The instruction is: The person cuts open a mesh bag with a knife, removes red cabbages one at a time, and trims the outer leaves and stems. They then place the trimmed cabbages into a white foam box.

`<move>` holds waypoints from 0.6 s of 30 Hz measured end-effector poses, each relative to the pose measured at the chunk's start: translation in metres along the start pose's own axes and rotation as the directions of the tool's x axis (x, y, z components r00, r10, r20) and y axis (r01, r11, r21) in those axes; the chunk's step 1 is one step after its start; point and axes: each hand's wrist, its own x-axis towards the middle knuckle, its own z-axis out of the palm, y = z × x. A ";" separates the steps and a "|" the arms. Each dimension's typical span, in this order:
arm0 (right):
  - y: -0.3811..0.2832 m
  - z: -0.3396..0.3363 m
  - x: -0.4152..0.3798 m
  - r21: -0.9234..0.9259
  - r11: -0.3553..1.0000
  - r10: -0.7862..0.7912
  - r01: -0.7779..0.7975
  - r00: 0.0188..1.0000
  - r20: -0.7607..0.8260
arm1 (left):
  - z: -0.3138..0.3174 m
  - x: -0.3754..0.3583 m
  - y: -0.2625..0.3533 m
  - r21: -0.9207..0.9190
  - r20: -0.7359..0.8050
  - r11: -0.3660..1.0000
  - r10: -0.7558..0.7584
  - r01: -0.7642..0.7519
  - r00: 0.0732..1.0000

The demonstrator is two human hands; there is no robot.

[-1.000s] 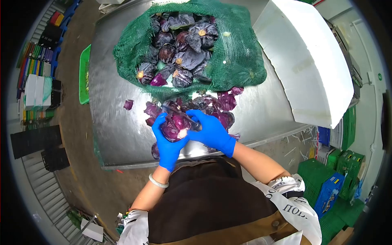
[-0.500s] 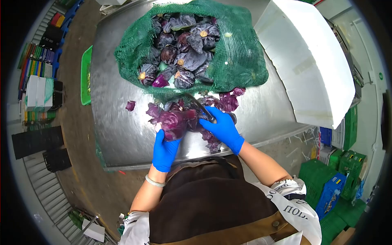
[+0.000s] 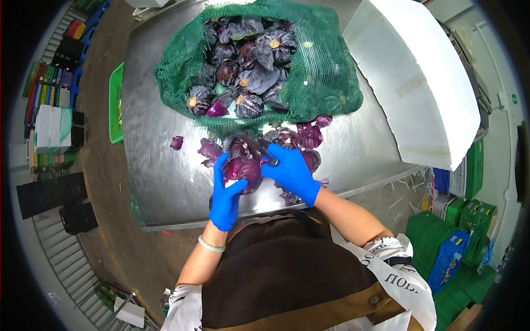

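Observation:
In the head view, my left hand (image 3: pixel 225 198), in a blue glove, grips a purple cabbage (image 3: pixel 243 172) from its left side. My right hand (image 3: pixel 292 172), also gloved in blue, is closed round a knife (image 3: pixel 270 160) at the cabbage's right side; the blade is dark and blurred. Loose purple leaves (image 3: pixel 309 136) lie behind and to the right of the cabbage. Beyond them an open green net bag (image 3: pixel 326 66) holds several dark cabbages (image 3: pixel 249 106).
The metal table (image 3: pixel 149 165) carries a small leaf piece (image 3: pixel 176 143) at the left. A large white box (image 3: pixel 414 83) stands at the right. A green crate (image 3: pixel 115 102) is beyond the left edge, and green and blue crates (image 3: pixel 450 262) are at the lower right.
The cabbage has turned and shifted slightly right in my left hand, whose fingers now reach up its left side. My right hand has moved left, closer to it, with the knife.

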 end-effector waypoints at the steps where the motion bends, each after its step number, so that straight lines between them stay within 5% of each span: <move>1: 0.009 -0.002 0.006 0.135 0.985 0.109 -0.109 0.994 0.007 | 0.001 -0.003 0.000 -0.135 0.009 0.990 -0.043 0.044 0.999; 3: 0.038 -0.009 0.022 0.389 0.873 0.300 -0.295 0.953 0.049 | -0.011 0.002 -0.012 -0.489 -0.035 0.865 -0.146 0.111 0.989; 4: 0.046 -0.019 0.024 0.404 0.877 0.279 -0.262 0.960 0.018 | -0.014 0.005 -0.015 -0.643 -0.038 0.755 -0.198 0.128 0.979; 5: 0.063 -0.027 0.023 0.258 0.933 0.265 -0.251 0.964 -0.020 | -0.018 0.009 -0.015 -0.651 -0.024 0.758 -0.063 0.032 0.998; 8: 0.042 -0.026 0.009 -0.138 0.989 0.051 -0.055 0.998 -0.031 | -0.038 0.016 -0.011 -0.417 -0.026 0.905 0.073 -0.077 0.997; 9: 0.020 -0.022 0.001 -0.248 0.968 -0.043 0.038 0.999 -0.014 | -0.035 0.014 -0.008 -0.491 -0.005 0.871 0.019 -0.019 1.000; 12: -0.027 -0.005 -0.003 0.092 0.965 -0.246 0.247 0.969 -0.018 | -0.006 0.015 0.008 -0.631 0.127 0.763 -0.076 0.140 0.989; 15: -0.028 0.003 0.000 0.182 0.967 -0.203 0.176 0.969 0.142 | 0.005 0.008 0.009 -0.616 0.323 0.721 -0.137 0.318 0.936; 18: -0.029 -0.015 -0.005 0.056 0.987 -0.158 0.151 0.978 0.136 | -0.012 0.013 0.017 -0.160 0.114 0.961 -0.210 0.227 0.971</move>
